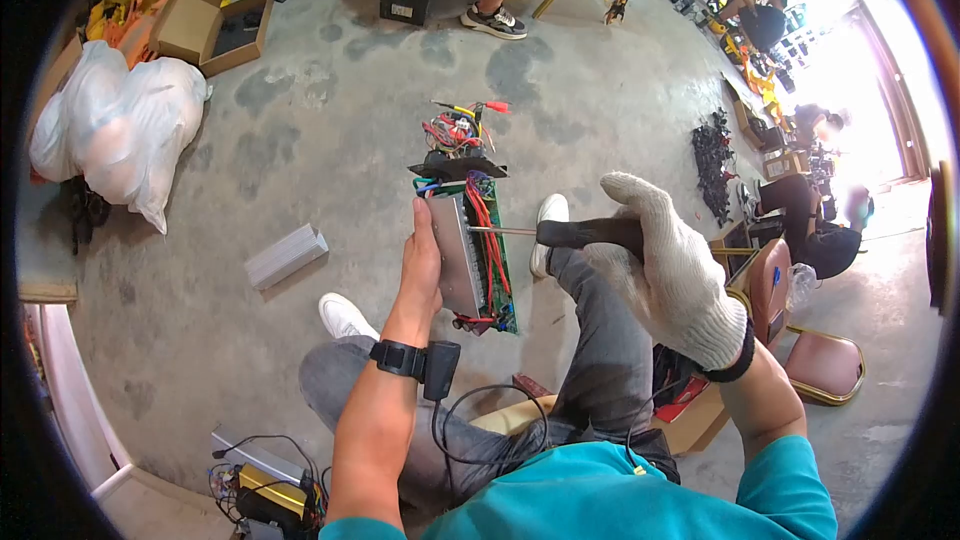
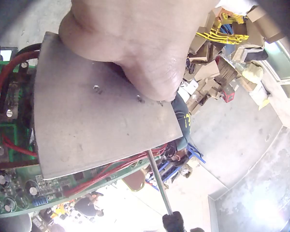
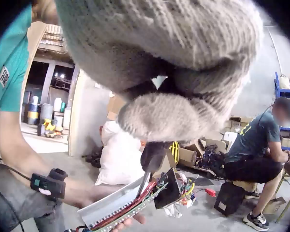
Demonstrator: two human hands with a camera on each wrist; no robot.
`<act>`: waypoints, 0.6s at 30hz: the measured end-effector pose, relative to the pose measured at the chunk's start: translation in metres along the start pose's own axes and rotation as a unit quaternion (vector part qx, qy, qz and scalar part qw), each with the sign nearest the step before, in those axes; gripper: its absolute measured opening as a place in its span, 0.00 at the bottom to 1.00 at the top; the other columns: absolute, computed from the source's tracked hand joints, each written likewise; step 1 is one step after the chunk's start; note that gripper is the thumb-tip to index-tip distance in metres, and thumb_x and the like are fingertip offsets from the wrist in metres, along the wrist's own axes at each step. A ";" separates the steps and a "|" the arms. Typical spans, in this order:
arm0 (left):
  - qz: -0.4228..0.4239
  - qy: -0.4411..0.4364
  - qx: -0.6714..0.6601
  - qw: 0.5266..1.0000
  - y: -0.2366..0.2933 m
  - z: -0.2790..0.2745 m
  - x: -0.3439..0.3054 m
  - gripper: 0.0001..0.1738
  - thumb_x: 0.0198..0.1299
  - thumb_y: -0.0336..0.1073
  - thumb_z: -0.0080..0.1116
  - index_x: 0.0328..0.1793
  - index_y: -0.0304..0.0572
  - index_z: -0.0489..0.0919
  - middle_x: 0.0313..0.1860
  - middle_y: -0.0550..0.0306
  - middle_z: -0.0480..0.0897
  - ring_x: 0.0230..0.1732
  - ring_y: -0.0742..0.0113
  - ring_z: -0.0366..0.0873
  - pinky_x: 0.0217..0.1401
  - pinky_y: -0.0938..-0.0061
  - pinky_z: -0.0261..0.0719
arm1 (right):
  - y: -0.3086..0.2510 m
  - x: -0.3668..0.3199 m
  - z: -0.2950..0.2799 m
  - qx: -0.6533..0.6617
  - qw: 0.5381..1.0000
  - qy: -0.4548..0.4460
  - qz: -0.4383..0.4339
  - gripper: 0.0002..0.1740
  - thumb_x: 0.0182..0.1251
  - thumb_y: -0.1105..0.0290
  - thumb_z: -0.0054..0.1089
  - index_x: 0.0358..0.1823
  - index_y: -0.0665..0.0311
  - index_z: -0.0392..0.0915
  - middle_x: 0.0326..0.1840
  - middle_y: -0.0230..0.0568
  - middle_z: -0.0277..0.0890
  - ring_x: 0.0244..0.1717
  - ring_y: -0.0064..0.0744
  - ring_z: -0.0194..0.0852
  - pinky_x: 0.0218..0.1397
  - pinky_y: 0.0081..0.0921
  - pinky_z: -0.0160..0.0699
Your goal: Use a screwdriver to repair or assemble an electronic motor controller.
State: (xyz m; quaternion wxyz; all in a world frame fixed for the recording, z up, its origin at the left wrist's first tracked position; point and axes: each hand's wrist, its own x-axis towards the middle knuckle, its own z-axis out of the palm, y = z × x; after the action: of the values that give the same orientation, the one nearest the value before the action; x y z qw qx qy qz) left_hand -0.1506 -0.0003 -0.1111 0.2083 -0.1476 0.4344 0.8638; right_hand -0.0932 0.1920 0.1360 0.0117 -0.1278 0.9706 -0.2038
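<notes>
My bare left hand (image 1: 423,265) holds a circuit board assembly, gripping it along its grey metal plate (image 1: 455,258). Red wires run beside the plate over the green circuit board (image 1: 508,308), and a black end panel (image 1: 462,168) with a bundle of loose wires sits at the far end. In a white knitted glove, my right hand (image 1: 675,275) grips the black handle of a screwdriver (image 1: 600,232). Its thin shaft (image 2: 159,181) points left, with the tip at the plate's wired side. From the right wrist, gloved fingers (image 3: 159,116) curl round the handle.
A silvery metal housing (image 1: 285,258) lies on the concrete floor to the left. Beyond it are a white plastic bag (image 1: 130,130) and an open cardboard box (image 1: 225,35). Another person's shoe (image 1: 494,22) is ahead; a chair (image 1: 825,365) stands right. A yellow device (image 1: 270,495) lies lower left.
</notes>
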 end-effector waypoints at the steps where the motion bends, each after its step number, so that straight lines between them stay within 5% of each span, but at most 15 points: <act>1: 0.000 0.009 -0.001 1.000 -0.001 0.000 0.002 0.49 0.78 0.77 0.36 0.67 0.35 0.82 0.55 0.51 0.89 0.54 0.65 0.87 0.63 0.67 0.83 | -0.003 0.001 -0.001 0.016 0.998 -0.007 0.068 0.34 0.63 0.78 0.72 0.70 0.64 0.68 0.60 0.53 0.75 0.51 0.59 0.86 0.50 0.42 0.89; 7: -0.007 -0.002 -0.013 1.000 -0.008 -0.007 0.005 0.48 0.78 0.77 0.37 0.67 0.35 0.82 0.54 0.52 0.89 0.54 0.66 0.87 0.62 0.67 0.83 | 0.013 0.006 0.004 -0.022 0.988 0.032 -0.150 0.33 0.65 0.75 0.76 0.69 0.65 0.70 0.56 0.55 0.78 0.49 0.55 0.89 0.48 0.38 0.88; 9: 0.002 0.000 0.004 1.000 -0.011 -0.010 0.010 0.45 0.79 0.76 0.34 0.69 0.41 0.79 0.53 0.53 0.88 0.50 0.64 0.88 0.55 0.65 0.89 | 0.003 0.003 0.004 -0.033 0.995 0.022 -0.088 0.32 0.65 0.75 0.76 0.68 0.64 0.71 0.56 0.55 0.78 0.48 0.55 0.88 0.48 0.38 0.88; 11: 0.001 -0.005 -0.010 1.000 -0.012 -0.010 0.009 0.46 0.78 0.76 0.36 0.66 0.38 0.81 0.53 0.53 0.89 0.51 0.65 0.88 0.57 0.67 0.87 | -0.004 0.003 0.003 -0.020 0.998 0.012 0.063 0.32 0.63 0.75 0.76 0.67 0.64 0.71 0.56 0.54 0.77 0.47 0.54 0.89 0.48 0.37 0.88; 18: 0.013 -0.012 -0.016 1.000 -0.005 -0.006 0.004 0.47 0.79 0.75 0.37 0.64 0.35 0.83 0.52 0.52 0.90 0.51 0.67 0.88 0.59 0.69 0.85 | 0.009 0.002 0.000 -0.026 0.991 0.021 -0.131 0.31 0.68 0.72 0.74 0.69 0.65 0.68 0.52 0.53 0.82 0.46 0.53 0.90 0.48 0.38 0.87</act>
State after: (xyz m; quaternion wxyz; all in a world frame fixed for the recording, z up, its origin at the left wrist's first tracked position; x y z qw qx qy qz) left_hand -0.1508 -0.0016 -0.1199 0.2000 -0.1344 0.4200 0.8749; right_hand -0.0975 0.1994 0.1328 -0.0389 -0.2493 0.9507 -0.1805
